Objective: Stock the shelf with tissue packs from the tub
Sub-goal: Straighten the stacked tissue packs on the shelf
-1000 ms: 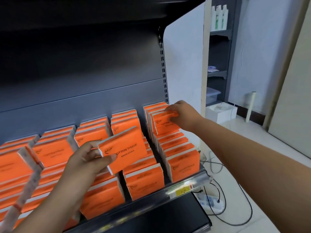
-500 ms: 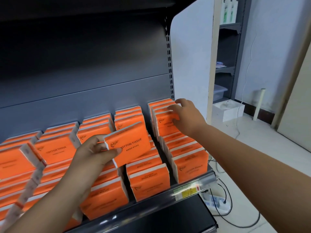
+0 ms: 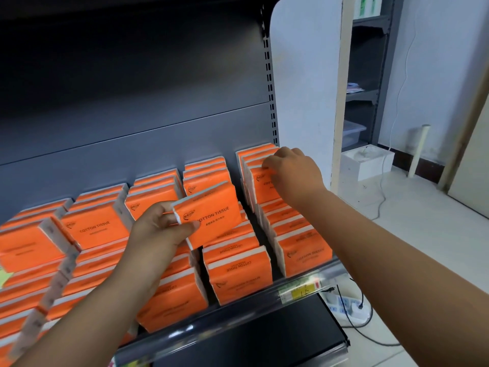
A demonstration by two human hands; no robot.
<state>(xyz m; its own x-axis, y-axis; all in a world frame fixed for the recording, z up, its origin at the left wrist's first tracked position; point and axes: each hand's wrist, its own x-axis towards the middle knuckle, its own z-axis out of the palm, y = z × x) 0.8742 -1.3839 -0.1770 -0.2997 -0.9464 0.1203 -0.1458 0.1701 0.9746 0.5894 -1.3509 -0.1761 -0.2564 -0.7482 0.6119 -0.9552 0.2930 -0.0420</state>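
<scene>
Several rows of orange tissue packs fill the dark grey shelf (image 3: 238,311). My left hand (image 3: 161,229) holds one orange pack (image 3: 211,213) marked COTTON TISSUE by its left end, tilted above the middle rows. My right hand (image 3: 293,176) rests on the upright pack (image 3: 260,186) at the back of the rightmost row, fingers curled over its top edge. The tub is not in view.
A white side panel (image 3: 304,88) bounds the shelf on the right. Beyond it stand another shelving unit (image 3: 365,75) and a white box (image 3: 367,161) on the floor. A power strip with cables (image 3: 349,308) lies below. A yellow price tag (image 3: 301,288) sits on the shelf rail.
My left hand has carried its pack slightly up and toward the back. My right hand stays on the back pack of the rightmost row, pressing it more upright.
</scene>
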